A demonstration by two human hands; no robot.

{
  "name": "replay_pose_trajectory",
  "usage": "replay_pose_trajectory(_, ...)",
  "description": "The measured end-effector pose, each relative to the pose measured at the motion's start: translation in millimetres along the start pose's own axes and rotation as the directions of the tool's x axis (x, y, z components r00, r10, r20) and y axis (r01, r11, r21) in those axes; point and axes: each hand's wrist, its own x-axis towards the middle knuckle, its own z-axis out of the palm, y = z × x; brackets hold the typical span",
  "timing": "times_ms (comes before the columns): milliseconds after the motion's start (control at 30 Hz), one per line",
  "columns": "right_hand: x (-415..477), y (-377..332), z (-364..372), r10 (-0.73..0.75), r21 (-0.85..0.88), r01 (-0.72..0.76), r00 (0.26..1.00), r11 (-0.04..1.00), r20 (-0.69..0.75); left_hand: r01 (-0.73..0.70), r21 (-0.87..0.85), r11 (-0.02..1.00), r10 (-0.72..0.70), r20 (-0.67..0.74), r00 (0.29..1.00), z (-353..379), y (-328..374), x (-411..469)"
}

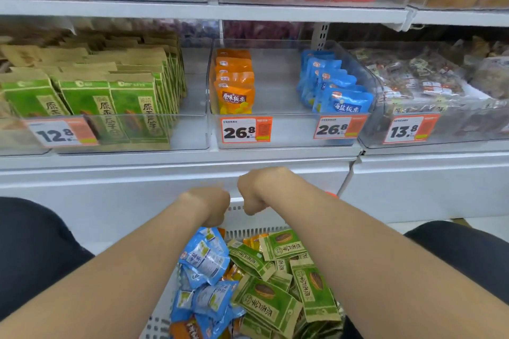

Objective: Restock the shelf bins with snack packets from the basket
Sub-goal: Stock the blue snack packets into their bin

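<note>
Both hands dipped at the basket's far rim

Your left hand [210, 205] and right hand [254, 192] bend down over the basket [256, 230], fingers hidden, so I can't tell whether either is holding anything. The snack packets [205, 259] sit heaped inside, right below the half-empty middle bin [292, 133], probably for short reaches.

Left arm: the bare left forearm [124, 270] is showing uncovered along all its visible length; it is tapering toward the wrist
Right arm: the bare right forearm [371, 250] is showing uncovered likewise; it is narrowing the same way
Hands: the bare left hand [212, 203] and the bare right hand [256, 190] are showing uncovered, with rounded knuckles
Legs: plain matt black cloth is covering the left leg [33, 250]; the same black cloth is covering the right leg [462, 248]
</note>
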Motion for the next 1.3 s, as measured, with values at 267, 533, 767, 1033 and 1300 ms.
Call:
replay_pose_trajectory(267, 38, -29, 25, -0.149, -0.131, 0.143, 0.988, 0.981, -0.038, 0.108, 0.045, 0.993, -0.117, 0.373, 0.92, 57, -11, 7)
replay_pose_trajectory(533, 52, -25, 36, -0.148, -0.125, 0.145, 0.989, 0.981, -0.01, 0.065, -0.206, 0.976, -0.008, 0.266, 0.964, 81, -4, 30)
replay_pose_trajectory(767, 54, -17, 40, -0.122, -0.121, 0.122, 0.992, 0.985, 0.014, 0.013, -0.364, 0.931, 0.088, 0.261, 0.961, 77, 11, 28)
replay_pose_trajectory(1033, 36, 24, 28, -0.09, 0.049, 0.083, 0.983, 0.995, 0.161, 0.068, -0.92, 0.386, -0.012, 0.069, 0.998, 29, 13, 22)
replay_pose_trajectory(1300, 6, 51, 10, -0.095, 0.504, 0.079, 0.996, 0.86, 0.006, -0.3, -0.942, 0.151, -0.469, -0.335, 0.817, -20, 40, 4)
